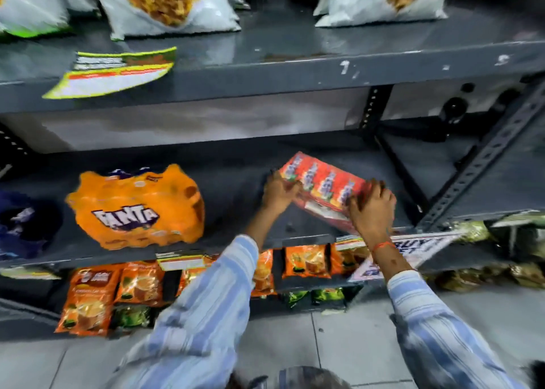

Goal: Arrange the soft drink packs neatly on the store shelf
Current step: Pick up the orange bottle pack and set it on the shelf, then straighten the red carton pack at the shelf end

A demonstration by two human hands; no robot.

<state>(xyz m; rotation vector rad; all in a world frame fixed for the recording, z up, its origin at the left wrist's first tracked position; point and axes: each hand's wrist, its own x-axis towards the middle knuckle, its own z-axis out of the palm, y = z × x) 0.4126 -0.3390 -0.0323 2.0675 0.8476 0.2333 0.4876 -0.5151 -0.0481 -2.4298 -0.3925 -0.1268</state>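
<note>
The dark grey metal shelf [236,164] is the biggest thing here and everything is placed from it: a smooth painted steel deck with a perforated upright and a slanted brace at its right end; above it runs another deck carrying pale, puffy snack bags [165,8], and below its front lip hang glossy orange sachets [305,260] with green ones under them. On the shelf's left part sits the orange Fanta pack [135,208], a lumpy shrink-wrapped bundle, its film tight over rounded shapes, resting flat with its long side along the front edge; at the shelf's far left a dark blue pack [20,226] is too blurred to read. Toward the shelf's right part, well apart from the Fanta pack, is the red drink pack [321,185], a boxy, shiny bundle of small cartons in a row; its long axis runs slantwise, from the back of the shelf down to the front right, and its near end seems to overhang the lip. The left hand [278,191] is closed on the pack's far left corner and the right hand [373,211] is wrapped over its near right end, so each grip is clamped on the pack; the right hand lies nearer the front edge. Squaring it up would likely mean swinging that near end round until the long side lies parallel to the lip.
</note>
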